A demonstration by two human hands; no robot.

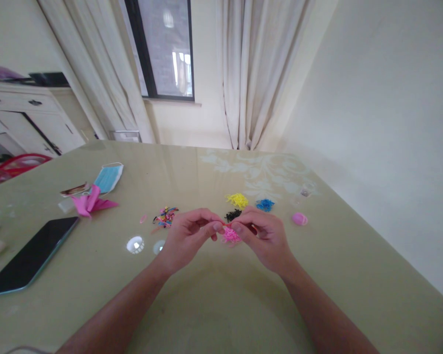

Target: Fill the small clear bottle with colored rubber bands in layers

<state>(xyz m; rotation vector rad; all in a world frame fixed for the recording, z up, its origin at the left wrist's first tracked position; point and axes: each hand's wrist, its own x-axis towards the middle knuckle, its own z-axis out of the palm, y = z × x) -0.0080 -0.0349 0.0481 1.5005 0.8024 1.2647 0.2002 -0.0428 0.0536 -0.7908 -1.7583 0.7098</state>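
Observation:
My left hand (192, 235) and my right hand (263, 235) meet over the table, thumb and index finger pinched on each. Between their fingertips stretches a small red rubber band (227, 224). Just below it lies a pile of pink rubber bands (231, 235), partly covered by my fingers. Behind the hands are a black pile (232, 215), a yellow pile (237, 199) and a blue pile (265, 204). A mixed-colour pile of bands (166, 216) sits beside my left hand, with a single pink band (143, 218) to its left.
On the left of the glossy table (221, 314) lie a dark tablet (33, 255), a pink folded-paper shape (92, 202) and a blue face mask (109, 178). A pink round object (299, 219) and a small clear object (307, 189) are at the right. A white wall (391, 123) borders that side.

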